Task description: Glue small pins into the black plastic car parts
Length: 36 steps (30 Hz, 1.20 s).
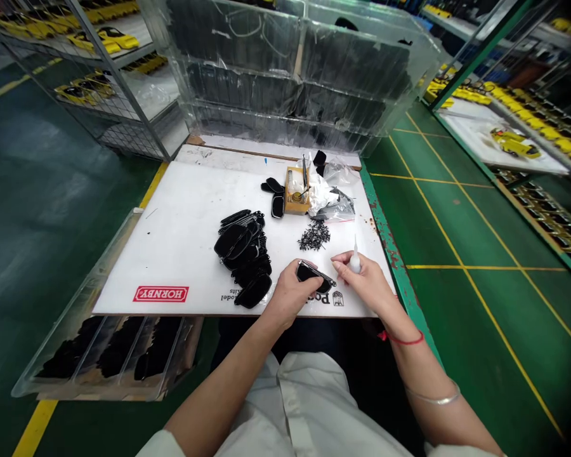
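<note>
My left hand [290, 292] is closed around a black, flat, rounded plastic part [316, 277] with a shiny rim, held just above the front of the white board. To its right, my right hand [364, 279] grips a small white dropper bottle [355, 261], its thin nozzle pointing up. Thumb and forefinger of that hand come together beside the part; whether they pinch something tiny I cannot tell. Beyond the hands lies a heap of small black pieces [314, 235]. Left of the hands, a pile of similar black parts [245, 251] spreads over the board.
The white board [171, 235] carries a small wooden box [297, 190], crumpled tissue [318, 193] and plastic bags [340, 206]. Stacked clear trays [276, 95] rise behind it. A divided tray of black parts [109, 355] sits low at left. Racks with yellow car bodies [102, 41] flank the workplace.
</note>
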Available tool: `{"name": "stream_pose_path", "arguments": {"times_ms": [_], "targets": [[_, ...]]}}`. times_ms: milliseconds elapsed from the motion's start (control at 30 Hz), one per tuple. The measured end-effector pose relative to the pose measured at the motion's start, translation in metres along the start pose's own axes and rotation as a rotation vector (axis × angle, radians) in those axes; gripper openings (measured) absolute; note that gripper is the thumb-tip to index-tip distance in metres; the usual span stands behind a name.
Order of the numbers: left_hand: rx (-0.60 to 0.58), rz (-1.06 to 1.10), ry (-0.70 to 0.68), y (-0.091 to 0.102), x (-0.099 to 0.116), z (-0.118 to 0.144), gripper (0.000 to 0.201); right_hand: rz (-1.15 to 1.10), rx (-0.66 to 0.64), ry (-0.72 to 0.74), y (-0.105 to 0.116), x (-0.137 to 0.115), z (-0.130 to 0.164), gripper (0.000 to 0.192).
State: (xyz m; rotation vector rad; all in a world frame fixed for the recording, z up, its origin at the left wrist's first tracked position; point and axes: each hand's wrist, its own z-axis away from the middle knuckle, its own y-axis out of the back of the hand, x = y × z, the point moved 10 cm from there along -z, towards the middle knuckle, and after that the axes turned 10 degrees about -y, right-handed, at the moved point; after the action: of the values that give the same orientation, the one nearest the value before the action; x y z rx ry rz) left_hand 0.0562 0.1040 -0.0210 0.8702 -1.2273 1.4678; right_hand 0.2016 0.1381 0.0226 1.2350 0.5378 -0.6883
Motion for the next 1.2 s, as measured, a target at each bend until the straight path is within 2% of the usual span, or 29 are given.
{"name": "stream_pose_path", "arguments": {"times_ms": [100,300,467,633,733,800,967,1100,1200], "targets": [[-0.013,0.062,0.056,-0.002,-0.005,0.002,0.022,0.093,0.099,0.018,0.007,0.002,-0.019,0.024],[-0.047,0.171,0.093,-0.005,-0.013,0.006,0.027,0.305,0.194,0.063,-0.004,-0.008,-0.04,0.018],[-0.071,0.201,0.107,-0.005,-0.015,0.008,0.026,0.434,0.234,0.047,-0.009,-0.009,-0.046,0.017],[-0.088,0.233,0.101,-0.004,-0.014,0.009,0.029,0.466,0.175,0.126,-0.008,-0.012,-0.04,0.016],[-0.083,0.246,0.1,-0.004,-0.013,0.009,0.03,0.434,0.124,0.235,-0.004,-0.022,-0.037,0.018],[-0.091,0.25,0.094,-0.005,-0.013,0.009,0.03,0.4,0.103,0.327,-0.003,-0.033,-0.036,0.026],[-0.109,0.223,0.045,-0.004,-0.011,0.009,0.027,0.357,0.046,0.528,-0.021,-0.058,-0.044,0.048],[-0.122,0.214,0.015,-0.004,-0.009,0.01,0.025,0.35,0.027,0.584,-0.032,-0.064,-0.054,0.051],[-0.138,0.216,0.014,-0.005,-0.009,0.011,0.024,0.347,-0.006,0.596,-0.031,-0.059,-0.049,0.05]]}}
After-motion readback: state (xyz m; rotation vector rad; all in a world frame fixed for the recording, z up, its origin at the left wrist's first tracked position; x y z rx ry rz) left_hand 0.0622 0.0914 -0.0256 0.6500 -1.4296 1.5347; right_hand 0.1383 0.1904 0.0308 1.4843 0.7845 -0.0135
